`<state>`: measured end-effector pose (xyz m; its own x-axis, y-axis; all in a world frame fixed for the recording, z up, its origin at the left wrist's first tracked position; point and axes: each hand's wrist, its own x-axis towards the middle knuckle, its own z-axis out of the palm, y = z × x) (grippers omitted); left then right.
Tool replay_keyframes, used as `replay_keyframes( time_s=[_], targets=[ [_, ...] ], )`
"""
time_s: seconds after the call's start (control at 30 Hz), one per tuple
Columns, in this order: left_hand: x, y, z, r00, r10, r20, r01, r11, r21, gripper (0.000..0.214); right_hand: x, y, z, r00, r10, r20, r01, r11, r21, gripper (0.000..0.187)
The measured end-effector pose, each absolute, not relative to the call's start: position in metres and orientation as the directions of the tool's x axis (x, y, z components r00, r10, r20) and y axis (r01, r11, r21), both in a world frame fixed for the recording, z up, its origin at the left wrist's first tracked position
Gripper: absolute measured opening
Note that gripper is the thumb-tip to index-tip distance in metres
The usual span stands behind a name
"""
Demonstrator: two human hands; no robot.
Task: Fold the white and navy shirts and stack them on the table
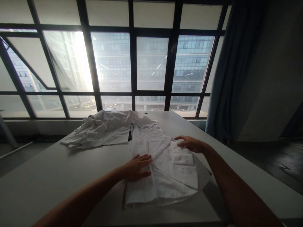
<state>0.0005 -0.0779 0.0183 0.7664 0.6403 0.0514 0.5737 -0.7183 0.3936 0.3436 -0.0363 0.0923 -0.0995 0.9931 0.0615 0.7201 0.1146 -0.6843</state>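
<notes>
A white shirt [165, 179] lies partly folded on the white table, its long side running away from me. My left hand [138, 167] rests flat on the shirt's left half, fingers spread. At the shirt's right edge, near a folded cuff [182, 158], is my right hand [189, 143], with its fingers apart and curved over the cloth. Whether its fingertips press on the fabric I cannot tell. Farther off to the left, a crumpled heap of white garments [101, 129] reaches up to the shirt's far end.
The white table [94, 170] extends toward a large dark-framed window [132, 63] with bright sunlight at the left. A small dark round hole [146, 113] sits near the table's far edge. A blue-grey curtain [227, 78] hangs on the right.
</notes>
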Motion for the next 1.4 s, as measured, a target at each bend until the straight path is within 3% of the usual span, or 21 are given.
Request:
replay_keyframes(
  time_s=[0.1, 0.2, 0.37, 0.5, 0.63, 0.8, 0.9, 1.0, 1.2, 1.4],
  targets=[
    [0.004, -0.076, 0.022, 0.679, 0.712, 0.181, 0.566, -0.665, 0.487, 0.055, 0.300, -0.039, 0.087, -0.239, 0.971, 0.030, 0.530, 0.156, -0.833, 0.036],
    [0.009, -0.077, 0.026, 0.552, 0.773, 0.311, 0.559, -0.620, 0.550, 0.049, 0.249, -0.047, 0.070, -0.387, 0.922, 0.016, 0.488, 0.220, -0.845, 0.035],
    [0.013, -0.085, 0.031, 0.563, 0.780, 0.274, 0.527, -0.594, 0.608, 0.041, 0.222, -0.055, 0.050, -0.628, 0.760, -0.168, 0.472, 0.201, -0.859, 0.040],
    [0.017, -0.091, 0.031, 0.582, 0.788, 0.200, 0.595, -0.580, 0.556, 0.053, 0.247, -0.043, 0.053, -0.534, 0.839, -0.108, 0.556, 0.252, -0.792, 0.037],
    [0.022, -0.092, 0.029, 0.555, 0.822, 0.131, 0.600, -0.504, 0.621, 0.046, 0.259, -0.030, 0.050, -0.331, 0.933, 0.137, 0.764, 0.351, -0.541, 0.033],
    [0.035, -0.096, 0.025, 0.534, 0.838, 0.116, 0.522, -0.435, 0.734, 0.035, 0.242, -0.029, 0.041, -0.203, 0.956, 0.212, 0.876, 0.274, -0.397, 0.056],
    [0.044, -0.103, 0.025, 0.516, 0.848, 0.122, 0.468, -0.399, 0.789, 0.033, 0.232, -0.033, 0.039, -0.223, 0.945, 0.241, 0.893, 0.297, -0.338, 0.068],
    [0.049, -0.114, 0.029, 0.503, 0.855, 0.123, 0.467, -0.389, 0.794, 0.032, 0.227, -0.034, 0.036, -0.288, 0.925, 0.250, 0.896, 0.352, -0.270, 0.063],
    [0.045, -0.128, 0.045, 0.629, 0.776, -0.039, 0.470, -0.340, 0.815, 0.059, 0.230, -0.030, 0.026, -0.371, 0.915, 0.159, 0.848, 0.404, -0.344, 0.063],
    [0.045, -0.134, 0.044, 0.691, 0.717, -0.092, 0.459, -0.337, 0.822, 0.036, 0.231, -0.026, 0.018, -0.445, 0.884, 0.141, 0.826, 0.467, -0.316, 0.065]
  ],
)
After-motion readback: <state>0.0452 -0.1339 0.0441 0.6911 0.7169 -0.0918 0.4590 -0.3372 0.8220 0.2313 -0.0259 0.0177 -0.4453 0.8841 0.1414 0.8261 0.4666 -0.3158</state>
